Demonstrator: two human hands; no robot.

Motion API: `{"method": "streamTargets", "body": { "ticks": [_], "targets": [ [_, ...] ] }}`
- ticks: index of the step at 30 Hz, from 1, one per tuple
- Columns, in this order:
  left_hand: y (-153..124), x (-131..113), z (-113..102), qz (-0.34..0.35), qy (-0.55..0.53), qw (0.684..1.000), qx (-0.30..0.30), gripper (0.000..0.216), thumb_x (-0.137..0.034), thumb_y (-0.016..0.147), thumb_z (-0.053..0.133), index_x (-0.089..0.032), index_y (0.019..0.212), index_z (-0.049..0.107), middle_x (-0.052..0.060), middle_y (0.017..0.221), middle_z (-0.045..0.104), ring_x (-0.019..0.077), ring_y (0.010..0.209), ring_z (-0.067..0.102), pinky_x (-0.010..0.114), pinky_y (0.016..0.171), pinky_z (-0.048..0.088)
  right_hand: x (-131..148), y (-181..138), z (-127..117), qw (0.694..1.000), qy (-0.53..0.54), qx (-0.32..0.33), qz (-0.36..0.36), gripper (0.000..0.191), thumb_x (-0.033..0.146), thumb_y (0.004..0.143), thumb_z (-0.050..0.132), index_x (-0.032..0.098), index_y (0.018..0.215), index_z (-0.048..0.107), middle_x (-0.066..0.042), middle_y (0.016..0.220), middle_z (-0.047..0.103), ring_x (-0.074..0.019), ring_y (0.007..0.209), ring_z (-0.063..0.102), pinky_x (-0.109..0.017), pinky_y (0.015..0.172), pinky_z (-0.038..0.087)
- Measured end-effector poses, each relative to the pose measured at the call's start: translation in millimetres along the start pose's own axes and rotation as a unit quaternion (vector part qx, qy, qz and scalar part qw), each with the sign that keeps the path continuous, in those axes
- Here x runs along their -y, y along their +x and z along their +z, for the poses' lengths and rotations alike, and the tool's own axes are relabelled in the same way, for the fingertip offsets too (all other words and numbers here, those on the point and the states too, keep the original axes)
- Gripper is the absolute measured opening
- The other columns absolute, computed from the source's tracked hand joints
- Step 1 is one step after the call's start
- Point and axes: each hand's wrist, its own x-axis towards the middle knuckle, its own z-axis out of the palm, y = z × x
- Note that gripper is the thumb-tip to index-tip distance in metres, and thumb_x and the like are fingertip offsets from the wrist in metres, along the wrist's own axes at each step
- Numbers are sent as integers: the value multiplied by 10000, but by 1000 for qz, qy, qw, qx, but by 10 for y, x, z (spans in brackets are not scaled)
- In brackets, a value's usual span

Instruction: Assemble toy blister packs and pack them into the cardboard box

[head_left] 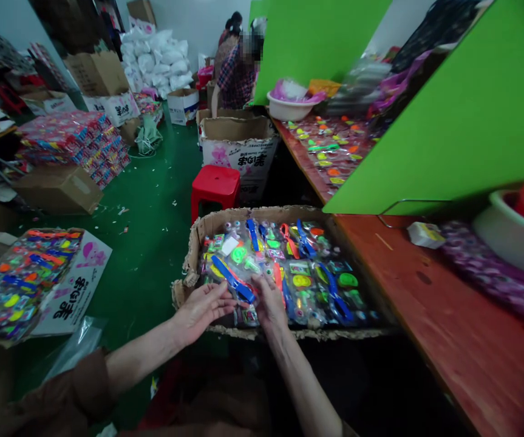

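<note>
A clear packet of small plastic toys (pixel 234 279), with a long blue piece inside, is between my two hands above an open cardboard box (pixel 189 252). My left hand (pixel 203 311) has the packet's near left edge between thumb and fingers. On the other side, my right hand (pixel 269 301) grips the packet's right end, its fingers partly hidden. Similar packets (pixel 302 280) fill the box below, showing blue, orange, yellow and green pieces.
To the right runs a red-brown table (pixel 407 285) with a green divider (pixel 448 121). A red stool (pixel 216 185) stands beyond the box. Another packet-filled carton (pixel 73 291) sits at left. A person (pixel 237 76) bends over cartons farther back.
</note>
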Motion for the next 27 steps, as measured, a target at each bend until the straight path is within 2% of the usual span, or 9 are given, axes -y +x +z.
{"method": "streamTargets", "body": {
  "ticks": [4, 9, 15, 18, 22, 27],
  "targets": [
    [91, 37, -26, 5, -10, 1000, -23, 313, -347, 699, 869, -155, 808, 647, 81, 798, 718, 183, 765, 710, 299, 749, 573, -36, 49, -45, 1000, 10, -18, -7, 258, 235, 560, 837, 215, 751, 664, 47, 679, 709, -134, 630, 657, -237, 591, 557],
    [194, 143, -10, -11, -20, 1000, 16, 401, -347, 678, 885, -159, 933, 639, 77, 854, 722, 185, 779, 708, 317, 762, 563, -1, 49, -97, 1000, 9, -15, -9, 234, 238, 583, 831, 203, 778, 707, 32, 724, 739, -139, 649, 669, -241, 603, 563],
    [152, 189, -2, -37, -17, 999, 6, 565, -310, 619, 922, -156, 1066, 612, 98, 948, 719, 228, 858, 712, 388, 824, 555, 181, 59, -212, 999, -16, -35, -22, 241, 231, 607, 834, 222, 820, 722, 37, 774, 765, -151, 703, 695, -248, 635, 585],
    [163, 179, 57, -37, -16, 999, 20, 540, -322, 630, 915, -162, 1067, 642, 118, 1024, 717, 221, 895, 704, 378, 841, 546, 206, 27, -244, 999, -16, -37, -29, 229, 238, 622, 833, 234, 821, 721, 37, 791, 768, -160, 718, 703, -267, 661, 594],
    [254, 211, 186, -3, -35, 998, 50, 467, -369, 651, 895, -185, 1025, 685, 86, 1049, 722, 189, 885, 682, 328, 801, 549, 116, -91, -182, 999, -12, -33, -16, 199, 272, 625, 823, 236, 787, 713, 12, 786, 767, -202, 747, 712, -316, 677, 608],
    [341, 316, 222, 75, -73, 995, 5, 436, -407, 697, 854, -204, 1045, 689, 38, 979, 735, 177, 852, 681, 284, 747, 551, -53, -247, 7, 1000, -20, 5, 6, 279, 297, 626, 816, 226, 872, 706, -12, 906, 776, -229, 862, 723, -325, 719, 603]
  ]
}}
